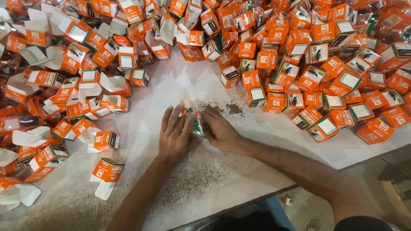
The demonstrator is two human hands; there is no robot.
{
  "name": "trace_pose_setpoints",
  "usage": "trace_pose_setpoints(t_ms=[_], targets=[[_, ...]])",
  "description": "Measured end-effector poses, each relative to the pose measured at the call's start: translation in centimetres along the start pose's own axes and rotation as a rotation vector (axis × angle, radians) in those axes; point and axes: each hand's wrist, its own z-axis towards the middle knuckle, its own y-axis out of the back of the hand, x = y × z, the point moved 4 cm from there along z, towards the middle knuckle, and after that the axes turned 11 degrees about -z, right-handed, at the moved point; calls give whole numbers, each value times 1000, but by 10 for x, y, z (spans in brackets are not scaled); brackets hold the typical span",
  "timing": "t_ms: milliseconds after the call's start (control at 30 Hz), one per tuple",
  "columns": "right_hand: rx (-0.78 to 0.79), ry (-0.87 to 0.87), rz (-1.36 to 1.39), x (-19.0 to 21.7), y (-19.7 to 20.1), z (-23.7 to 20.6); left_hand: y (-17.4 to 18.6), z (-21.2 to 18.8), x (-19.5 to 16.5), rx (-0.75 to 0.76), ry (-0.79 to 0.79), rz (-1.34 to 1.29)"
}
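Both my hands rest on the white table top [192,179] and meet over one small packet [197,122] with clear wrap and orange and green print. My left hand [176,134] lies flat with its fingers on the packet's left side. My right hand [220,130] grips the packet from the right. The packet is partly hidden between the fingers. A patch of dark crumbs [227,108] lies just beyond the hands.
Several small orange cartons are heaped around: open ones with white flaps up on the left [64,85], closed ones on the right [325,81]. A single open carton [106,171] lies near the table's front edge. One carton [288,200] lies on the floor below.
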Motion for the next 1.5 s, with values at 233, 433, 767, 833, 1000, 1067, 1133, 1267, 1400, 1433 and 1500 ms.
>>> trace_pose_setpoints(t_ms=[233, 433, 767, 833, 1000, 1067, 1133, 1267, 1400, 1433, 1500], targets=[[18, -20, -27, 4, 2, 1, -16, -2, 1, -135, 159, -148], [37, -34, -47, 2, 3, 3, -12, -8, 4, -136, 209, -321], [29, -27, 24, 5, 3, 1, -19, -11, 9, -111, 341, -113], [17, -6, 23, 7, 2, 1, -25, -15, 13, -79, 394, -131], [18, -19, -21, 9, 3, 3, -34, -12, 26, -36, 516, -147], [16, -13, -39, 11, 4, 4, -32, -9, 27, -43, 540, -169], [43, -34, -42, 10, 4, 5, -28, -7, 27, -90, 514, -216], [79, -72, -78, 5, 1, 5, -26, -16, 41, -219, 699, -463], [47, -24, -89, 0, -5, 1, -47, -26, 69, -51, 914, -734], [51, -30, -98, -3, -6, 1, -51, -23, 73, -10, 860, -744], [72, -50, -87, -4, -10, -6, -59, -25, 77, -45, 866, -879]])
